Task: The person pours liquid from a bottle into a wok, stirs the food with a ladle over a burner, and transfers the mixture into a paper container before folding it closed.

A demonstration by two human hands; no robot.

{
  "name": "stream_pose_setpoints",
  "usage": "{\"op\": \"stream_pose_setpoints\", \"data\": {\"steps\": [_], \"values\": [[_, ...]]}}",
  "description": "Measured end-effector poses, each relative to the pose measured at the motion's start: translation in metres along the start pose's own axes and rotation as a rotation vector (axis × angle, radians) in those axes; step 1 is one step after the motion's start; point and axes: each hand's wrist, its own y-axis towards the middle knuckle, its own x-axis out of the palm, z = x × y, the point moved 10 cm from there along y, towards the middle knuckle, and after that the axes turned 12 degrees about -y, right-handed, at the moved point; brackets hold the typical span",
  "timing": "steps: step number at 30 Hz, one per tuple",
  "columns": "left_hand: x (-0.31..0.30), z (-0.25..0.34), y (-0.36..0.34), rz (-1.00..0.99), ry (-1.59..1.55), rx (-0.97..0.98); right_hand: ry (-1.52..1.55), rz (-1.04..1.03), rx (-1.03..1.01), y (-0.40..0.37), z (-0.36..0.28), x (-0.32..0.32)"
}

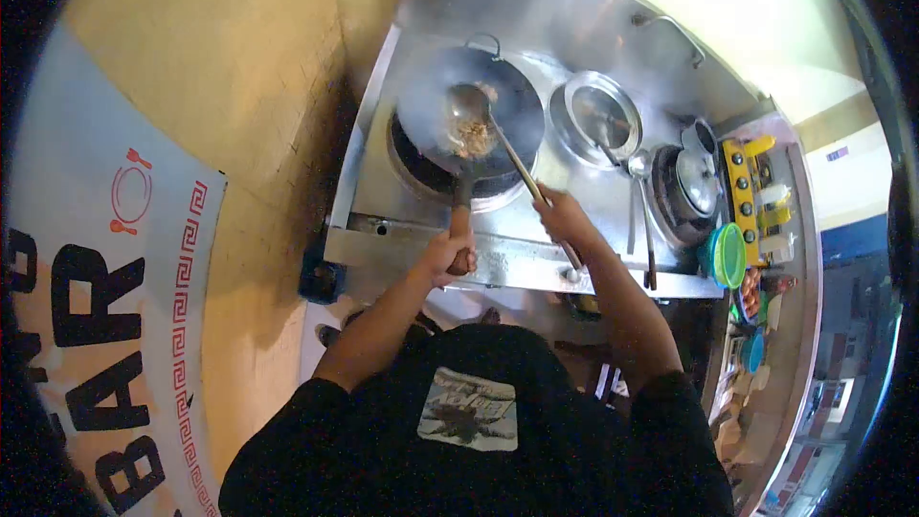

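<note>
Left hand (450, 254) clenched round handle, steadying wok (525, 105) over burner. Right hand (563, 215) wrapped round ladle (466, 103) shaft, bowl lowered beside food (472, 139) in wok. Spare ladle (645, 220) lies on steel worktop (498, 268), within reach.

The wok (522, 101), upper middle of the frame, is blackened matt metal. The ladle (507, 151) in it has a dull steel bowl and a paler, wood-like shaft. The stove counter (517, 266) is brushed stainless steel with a soft sheen. At right, a green bowl (729, 254) looks like glossy plastic. The wall (239, 67), upper left, is rough plaster.
</note>
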Motion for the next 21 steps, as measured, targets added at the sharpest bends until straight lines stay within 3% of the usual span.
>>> {"op": "stream_pose_setpoints", "data": {"steps": [2, 4, 6, 7, 10, 12, 14, 16, 17, 19, 20, 21], "values": [[0.01, 0.012, 0.004, 0.008, -0.075, 0.025, 0.432, -0.108, 0.177, 0.018, -0.006, 0.008], [0.006, 0.014, 0.008, 0.002, -0.072, 0.034, 0.257, -0.198, 0.198, 0.003, 0.002, -0.008], [-0.003, 0.007, 0.011, 0.005, -0.095, 0.04, -0.268, -0.098, 0.064, -0.016, -0.003, -0.037], [-0.002, 0.007, 0.015, -0.02, -0.137, 0.033, -0.567, 0.302, -0.417, 0.006, 0.014, -0.035], [-0.016, 0.007, 0.017, -0.048, -0.154, -0.025, -0.608, 0.202, -0.144, 0.038, -0.02, -0.031], [0.009, 0.003, -0.023, -0.214, -0.363, -0.064, -0.733, 0.149, -0.151, 0.052, -0.037, -0.012], [-0.021, -0.019, -0.052, -0.775, 0.027, -0.056, -0.922, 0.076, -0.196, 0.011, -0.052, -0.004], [-0.138, -0.09, -0.038, -0.228, -0.047, -0.336, -1.015, -0.022, -0.159, -0.027, -0.055, -0.013], [-0.158, -0.102, -0.029, -0.234, -0.054, -0.338, -1.023, -0.026, -0.155, -0.019, -0.051, -0.016], [-0.223, -0.121, -0.005, 0.14, -0.541, -0.318, -0.928, 0.069, -0.029, 0.004, -0.041, -0.035], [-0.237, -0.135, 0.009, 0.135, -0.547, -0.328, -0.936, 0.065, -0.019, 0.026, -0.029, -0.03], [-0.235, -0.157, 0.021, 0.009, -0.555, -0.413, -0.852, 0.069, -0.111, 0.055, -0.019, -0.016]]}}
